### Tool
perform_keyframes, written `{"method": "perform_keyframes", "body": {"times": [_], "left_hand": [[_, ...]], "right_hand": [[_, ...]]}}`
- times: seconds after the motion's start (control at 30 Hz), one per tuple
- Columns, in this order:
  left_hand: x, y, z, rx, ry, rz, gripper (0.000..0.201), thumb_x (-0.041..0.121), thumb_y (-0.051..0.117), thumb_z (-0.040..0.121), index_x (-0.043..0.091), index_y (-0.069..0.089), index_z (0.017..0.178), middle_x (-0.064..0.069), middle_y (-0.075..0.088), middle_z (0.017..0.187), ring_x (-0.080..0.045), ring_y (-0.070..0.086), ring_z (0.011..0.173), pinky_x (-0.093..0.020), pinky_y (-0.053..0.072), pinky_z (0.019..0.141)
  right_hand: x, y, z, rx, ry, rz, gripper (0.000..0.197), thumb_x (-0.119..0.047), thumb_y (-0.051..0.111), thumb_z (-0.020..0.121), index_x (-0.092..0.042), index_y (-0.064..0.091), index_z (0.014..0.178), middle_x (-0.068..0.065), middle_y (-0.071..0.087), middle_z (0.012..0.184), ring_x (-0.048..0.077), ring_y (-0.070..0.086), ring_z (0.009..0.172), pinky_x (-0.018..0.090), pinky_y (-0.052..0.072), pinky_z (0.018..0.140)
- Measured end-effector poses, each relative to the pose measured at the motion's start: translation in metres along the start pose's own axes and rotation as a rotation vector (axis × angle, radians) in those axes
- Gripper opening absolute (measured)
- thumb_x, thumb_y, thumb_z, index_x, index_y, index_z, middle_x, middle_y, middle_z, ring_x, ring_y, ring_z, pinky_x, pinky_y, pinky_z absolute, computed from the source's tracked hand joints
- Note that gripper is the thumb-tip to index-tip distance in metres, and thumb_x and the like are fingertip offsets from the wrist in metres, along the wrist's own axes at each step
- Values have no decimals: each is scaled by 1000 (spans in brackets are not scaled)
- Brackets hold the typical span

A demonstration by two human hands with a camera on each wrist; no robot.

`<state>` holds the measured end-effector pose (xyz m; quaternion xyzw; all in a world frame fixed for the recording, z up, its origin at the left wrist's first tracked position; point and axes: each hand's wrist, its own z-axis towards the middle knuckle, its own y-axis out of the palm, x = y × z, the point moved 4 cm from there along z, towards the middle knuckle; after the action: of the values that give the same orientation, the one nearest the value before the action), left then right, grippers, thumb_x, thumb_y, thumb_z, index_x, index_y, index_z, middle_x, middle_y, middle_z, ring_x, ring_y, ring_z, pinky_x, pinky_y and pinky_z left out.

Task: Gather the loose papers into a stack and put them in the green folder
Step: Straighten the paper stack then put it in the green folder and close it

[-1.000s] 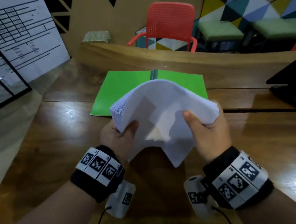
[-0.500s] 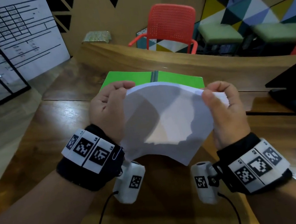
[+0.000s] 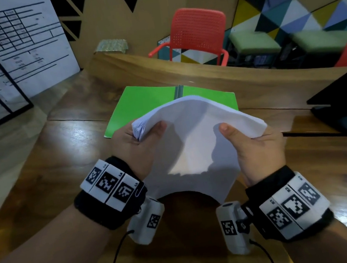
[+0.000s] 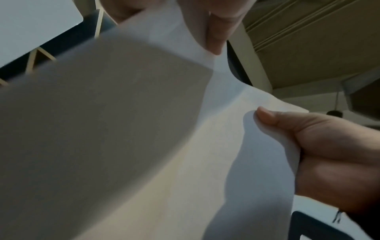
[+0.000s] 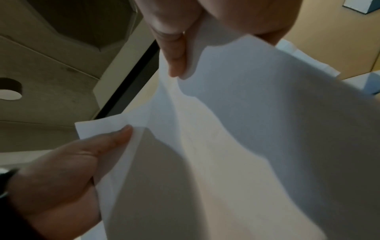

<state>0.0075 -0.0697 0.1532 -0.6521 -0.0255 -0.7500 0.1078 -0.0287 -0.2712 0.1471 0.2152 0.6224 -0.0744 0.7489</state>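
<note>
— Surface?
— Wooden table (image 3: 42,181); folder (image 3: 142,104) lies open on it, nothing filed.
— Papers?
— Stack (image 3: 191,142) is gathered (edges uneven), held bowed above the table, pinched thumb-over-fingers by left hand (image 3: 134,145) and right hand (image 3: 256,149). Squaring and filing are outstanding.

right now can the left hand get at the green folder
Probably not yet: the left hand grips the paper stack, as does the right hand. The green folder lies open just beyond.

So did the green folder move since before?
No. The green folder lies open in the same spot on the table, beyond the held papers.
</note>
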Motion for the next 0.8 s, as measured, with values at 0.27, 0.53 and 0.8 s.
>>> {"method": "perform_keyframes", "body": {"times": [0.27,0.53,0.8], "left_hand": [[-2,0,-6,4,15,-31,20,15,68,79,24,63,62,25,62,45,10,52,42,-8,43,45],[8,-5,-12,-53,98,-113,6,26,72,72,23,69,77,24,68,55,9,61,52,-8,46,50],[22,-3,3,-38,193,-175,27,18,48,76,30,72,70,18,73,73,0,62,72,-14,47,65]], "right_hand": [[2,-3,-5,29,-35,-37,22,2,71,74,-20,73,70,-15,73,65,3,68,66,20,54,66],[-2,-4,-5,25,0,-73,31,-45,82,59,-17,71,68,-3,70,66,17,63,69,30,50,65],[-16,0,1,22,-36,-67,21,-50,66,58,-31,71,65,0,62,76,24,54,78,36,42,71]]}}
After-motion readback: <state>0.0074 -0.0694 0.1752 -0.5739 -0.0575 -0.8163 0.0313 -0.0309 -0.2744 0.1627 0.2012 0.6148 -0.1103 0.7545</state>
